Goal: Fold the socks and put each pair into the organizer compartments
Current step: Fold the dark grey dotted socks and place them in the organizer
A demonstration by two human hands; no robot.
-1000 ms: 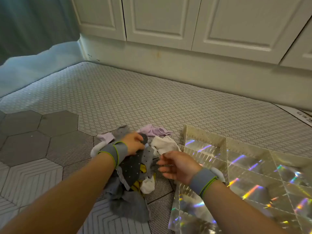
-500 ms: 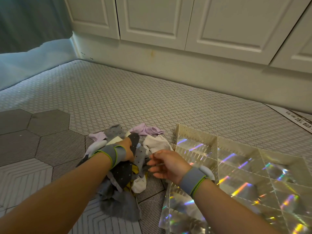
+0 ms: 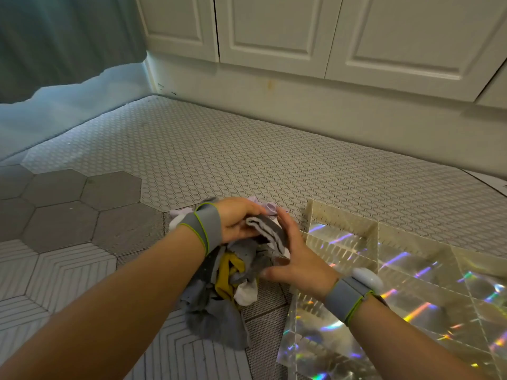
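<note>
- Noting the room on the left first: the floor mat [image 3: 82, 215] lies open beside the socks, well apart from the organizer.
- The left hand [image 3: 236, 223] reaches in from the left above the heap. Its fingers curl round the far end of the grey sock [image 3: 267, 233] and grip it.
- Grey sock: held between both hands, just above the sock pile [image 3: 219, 294]. A pale stripe runs along it. Its long axis lies diagonal, from far-left at the left hand to near-right at the other palm. It looks doubled over; I cannot tell whether it is one sock or a pair.
- Pile: it sits below and between the wrists, with a yellow sock [image 3: 227, 272] and a white sock [image 3: 247, 293] showing. A lilac sock [image 3: 270, 208] lies just behind the fingers.
- The right hand [image 3: 296, 259] has straight fingers laid flat against the grey sock's right side, with the thumb low toward the pile. It presses the sock and does not clasp it.
- Organizer [image 3: 343, 223]: just right of the right hand, with its perforated wall nearest.
- Judgement: the right hand is the nearer one for the drop. The path is short and rightward, and the sock must lift over that rim.
</note>
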